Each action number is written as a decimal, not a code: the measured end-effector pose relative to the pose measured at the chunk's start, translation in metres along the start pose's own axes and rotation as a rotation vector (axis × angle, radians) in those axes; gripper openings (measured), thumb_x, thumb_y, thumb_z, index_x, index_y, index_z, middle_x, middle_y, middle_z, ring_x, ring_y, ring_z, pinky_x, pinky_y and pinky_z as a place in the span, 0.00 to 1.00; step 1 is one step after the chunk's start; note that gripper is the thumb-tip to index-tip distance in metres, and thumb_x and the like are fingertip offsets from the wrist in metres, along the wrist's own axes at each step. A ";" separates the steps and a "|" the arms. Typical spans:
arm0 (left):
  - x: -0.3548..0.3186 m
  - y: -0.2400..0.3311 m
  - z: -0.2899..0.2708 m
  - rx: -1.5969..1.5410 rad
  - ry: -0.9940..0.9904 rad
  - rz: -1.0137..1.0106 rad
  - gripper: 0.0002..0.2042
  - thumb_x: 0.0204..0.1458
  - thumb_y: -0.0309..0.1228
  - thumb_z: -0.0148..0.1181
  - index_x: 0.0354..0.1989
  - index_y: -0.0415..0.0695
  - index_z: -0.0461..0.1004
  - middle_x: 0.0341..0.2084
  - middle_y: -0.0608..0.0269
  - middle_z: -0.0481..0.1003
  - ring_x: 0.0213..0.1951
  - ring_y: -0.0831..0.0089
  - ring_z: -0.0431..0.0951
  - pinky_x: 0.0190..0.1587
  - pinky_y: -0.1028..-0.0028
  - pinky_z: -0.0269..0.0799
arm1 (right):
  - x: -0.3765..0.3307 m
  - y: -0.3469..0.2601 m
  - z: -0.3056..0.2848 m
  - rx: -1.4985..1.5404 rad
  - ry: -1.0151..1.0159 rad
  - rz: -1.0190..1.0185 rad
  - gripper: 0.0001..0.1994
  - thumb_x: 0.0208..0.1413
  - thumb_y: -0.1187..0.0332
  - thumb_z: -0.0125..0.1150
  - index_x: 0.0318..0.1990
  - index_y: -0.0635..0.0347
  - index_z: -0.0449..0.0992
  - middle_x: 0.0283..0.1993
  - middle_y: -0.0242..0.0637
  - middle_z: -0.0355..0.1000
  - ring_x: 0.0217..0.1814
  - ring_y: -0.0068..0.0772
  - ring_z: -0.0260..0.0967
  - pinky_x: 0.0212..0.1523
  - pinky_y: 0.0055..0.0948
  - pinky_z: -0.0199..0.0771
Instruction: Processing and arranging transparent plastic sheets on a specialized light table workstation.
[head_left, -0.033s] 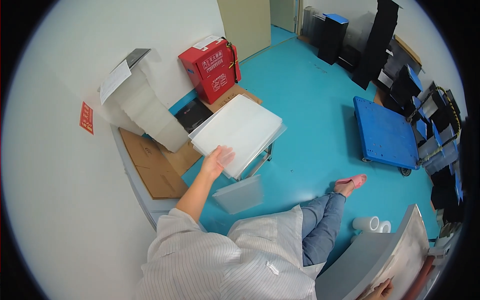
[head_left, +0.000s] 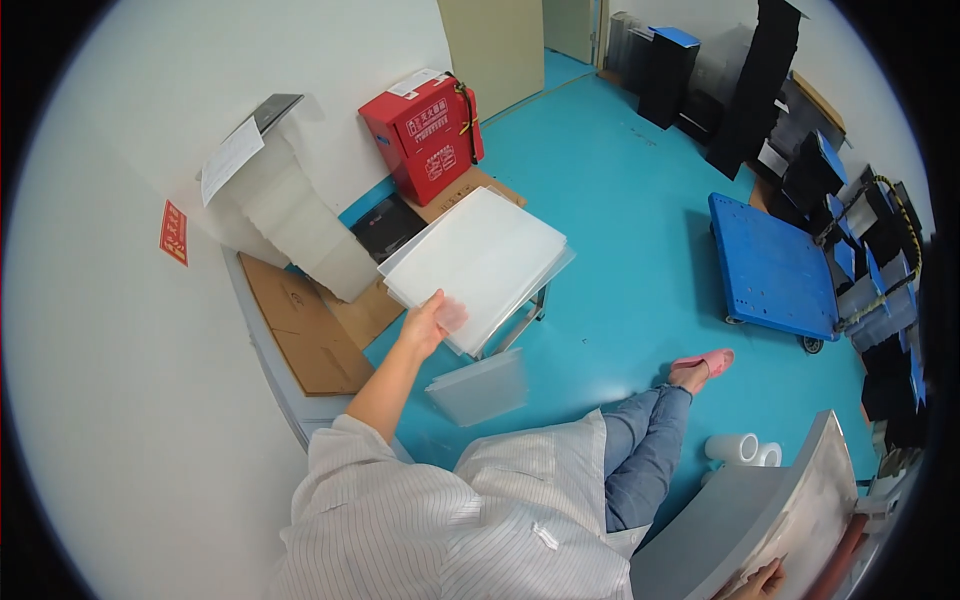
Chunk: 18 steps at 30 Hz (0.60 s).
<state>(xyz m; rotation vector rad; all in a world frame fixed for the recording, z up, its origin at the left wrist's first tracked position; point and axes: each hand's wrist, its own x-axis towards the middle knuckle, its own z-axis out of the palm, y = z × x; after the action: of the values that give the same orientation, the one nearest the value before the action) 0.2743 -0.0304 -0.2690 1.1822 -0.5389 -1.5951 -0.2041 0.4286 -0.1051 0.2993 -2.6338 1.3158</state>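
A stack of translucent white plastic sheets (head_left: pixel 485 255) lies slightly fanned on a small metal-legged stand. My left hand (head_left: pixel 425 325) grips the near left corner of the top sheet, thumb above. Its other fingers show blurred through the plastic, beneath that sheet. At the lower right edge, my right hand (head_left: pixel 765 580) is closed, fingertips pinched together against the pale surface of a grey-sided machine (head_left: pixel 720 520). Whatever it pinches is too small to make out. A reddish roller (head_left: pixel 840 555) runs along the machine beside that hand.
More translucent sheets (head_left: pixel 480 388) stand by the stand's foot. A red box (head_left: pixel 425 135), a tall pale sheet stack (head_left: pixel 305 225) and flattened cardboard (head_left: pixel 300 325) line the left wall. A blue trolley (head_left: pixel 770 265) stands right; white rolls (head_left: pixel 732 448) lie near the machine.
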 end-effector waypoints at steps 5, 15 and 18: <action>-0.001 0.020 -0.014 1.057 0.165 -0.100 0.27 0.46 0.54 0.66 0.24 0.36 0.73 0.21 0.59 0.75 0.19 0.71 0.74 0.20 0.69 0.69 | 0.000 -0.014 -0.009 -0.033 0.043 0.036 0.18 0.60 0.58 0.57 0.33 0.70 0.73 0.30 0.44 0.72 0.31 0.34 0.67 0.36 0.32 0.69; 0.006 -0.017 0.017 1.513 0.159 0.516 0.26 0.52 0.51 0.61 0.14 0.39 0.68 0.10 0.65 0.66 0.14 0.70 0.63 0.20 0.69 0.62 | 0.020 0.059 -0.010 0.097 0.056 -0.060 0.10 0.62 0.63 0.55 0.36 0.61 0.72 0.26 0.25 0.63 0.27 0.16 0.57 0.27 0.18 0.56; -0.045 -0.057 0.123 1.155 -0.251 0.519 0.25 0.55 0.48 0.58 0.13 0.41 0.66 0.09 0.69 0.65 0.14 0.74 0.61 0.19 0.70 0.58 | 0.018 0.057 -0.020 0.132 0.064 -0.017 0.06 0.60 0.68 0.57 0.35 0.62 0.73 0.26 0.24 0.63 0.27 0.15 0.57 0.27 0.18 0.58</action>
<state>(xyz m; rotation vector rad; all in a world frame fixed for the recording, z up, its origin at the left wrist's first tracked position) 0.1385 0.0051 -0.2453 1.4435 -1.9190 -0.9174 -0.2343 0.4762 -0.1326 0.2920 -2.4927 1.4711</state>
